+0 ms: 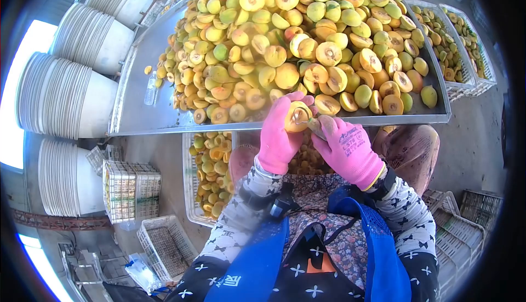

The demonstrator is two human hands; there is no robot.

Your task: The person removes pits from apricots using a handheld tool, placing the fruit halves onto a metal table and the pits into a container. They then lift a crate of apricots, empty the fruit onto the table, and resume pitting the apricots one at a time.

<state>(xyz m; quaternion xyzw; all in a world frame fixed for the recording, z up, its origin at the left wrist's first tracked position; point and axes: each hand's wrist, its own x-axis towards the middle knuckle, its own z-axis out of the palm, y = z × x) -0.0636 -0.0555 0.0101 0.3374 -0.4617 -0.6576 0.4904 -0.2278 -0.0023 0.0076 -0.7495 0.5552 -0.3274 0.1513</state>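
My left hand [278, 137], in a pink glove, is closed around a halved yellow peach [294, 124], cut face turned towards my right hand. My right hand [350, 151], in a matching glove with stained fingertips, grips a small pitting tool with a curved metal loop [299, 116]. The loop lies at the middle of the cut face; most of the handle is hidden by my fingers. Just beyond both hands, a large heap of halved peaches [263, 44] rests on a metal table [139, 105].
A white crate [190, 192] of peach pieces stands below the table edge at left. More filled crates [468, 83] are at the far right. Stacked white tubs [98, 99] line the left side. A plastic bottle [150, 88] lies on the table. An open crate [164, 247] sits on the floor.
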